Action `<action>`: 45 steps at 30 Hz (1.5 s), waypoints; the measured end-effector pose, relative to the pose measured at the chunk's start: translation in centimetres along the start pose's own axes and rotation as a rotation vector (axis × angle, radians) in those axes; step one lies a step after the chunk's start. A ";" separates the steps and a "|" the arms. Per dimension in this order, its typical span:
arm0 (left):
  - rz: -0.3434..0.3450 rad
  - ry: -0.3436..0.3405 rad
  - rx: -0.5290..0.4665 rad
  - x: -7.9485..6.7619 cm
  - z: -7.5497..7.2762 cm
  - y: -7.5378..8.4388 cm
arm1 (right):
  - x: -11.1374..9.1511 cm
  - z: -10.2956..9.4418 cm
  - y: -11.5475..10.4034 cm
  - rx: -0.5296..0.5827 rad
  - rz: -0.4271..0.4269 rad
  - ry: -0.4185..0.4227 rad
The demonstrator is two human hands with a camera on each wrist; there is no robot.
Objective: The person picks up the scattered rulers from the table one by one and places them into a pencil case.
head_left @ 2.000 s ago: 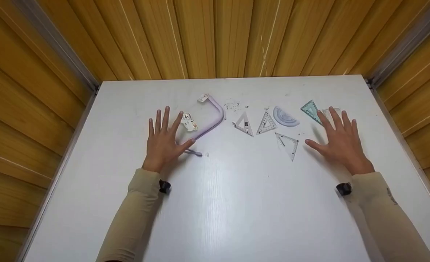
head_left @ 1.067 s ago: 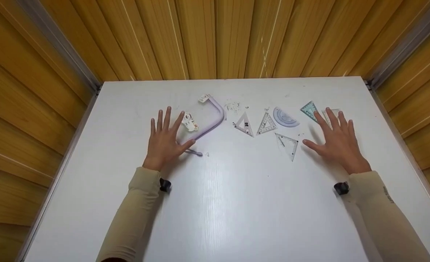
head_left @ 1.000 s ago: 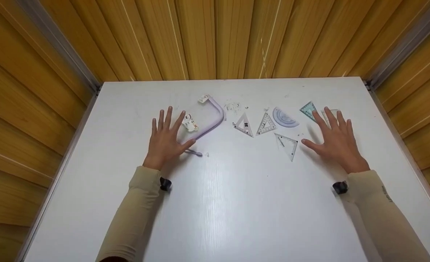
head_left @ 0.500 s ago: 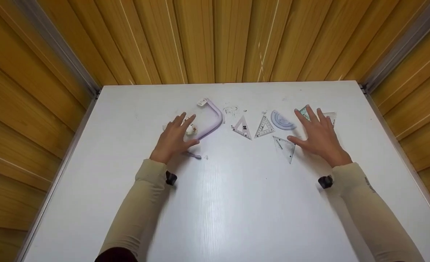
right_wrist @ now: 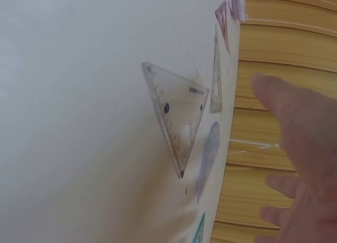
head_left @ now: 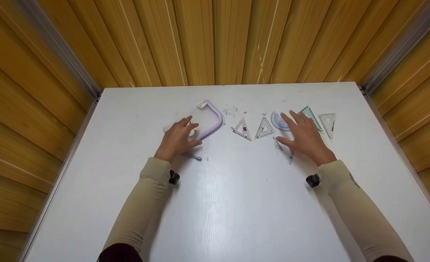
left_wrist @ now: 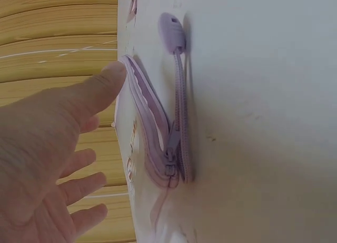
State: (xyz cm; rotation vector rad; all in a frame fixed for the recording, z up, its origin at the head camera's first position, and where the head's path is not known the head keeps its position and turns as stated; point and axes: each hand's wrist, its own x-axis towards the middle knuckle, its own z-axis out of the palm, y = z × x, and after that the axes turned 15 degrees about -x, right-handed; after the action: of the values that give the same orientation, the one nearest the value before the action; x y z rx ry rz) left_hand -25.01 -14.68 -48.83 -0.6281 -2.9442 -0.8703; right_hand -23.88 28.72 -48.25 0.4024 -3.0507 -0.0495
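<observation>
We have our left hand point(head_left: 178, 140), fingers parted, near the purple-edged clear plastic pouch point(head_left: 212, 125), slanting rightward and away; our right hand point(head_left: 304, 136), fingers spread, partly hides the nearest clear plastic triangle point(head_left: 282, 151).

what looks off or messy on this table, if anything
A patch of small dark marks on the white table, just right of the purple-edged pouch: it stands out against the pale surface. I can't tell whether it's dirt or wear. No spill shows.
</observation>
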 end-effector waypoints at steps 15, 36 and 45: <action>-0.016 -0.073 0.129 0.7 0.4 0.7 | 0.9 0.3 -3.8 0.094 0.037 -0.041; -0.008 -0.033 0.125 1.5 1.5 1.0 | 1.7 0.7 -5.5 0.141 0.009 -0.046; -0.034 -0.048 0.030 2.0 1.6 1.3 | 1.6 0.9 -5.4 0.146 0.031 -0.051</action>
State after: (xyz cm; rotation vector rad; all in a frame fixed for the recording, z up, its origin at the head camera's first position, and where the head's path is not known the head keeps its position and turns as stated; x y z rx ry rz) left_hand -26.17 -12.12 -49.33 -0.6078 -3.0131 -0.8237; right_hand -24.06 23.09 -49.26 0.3676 -3.1212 0.1679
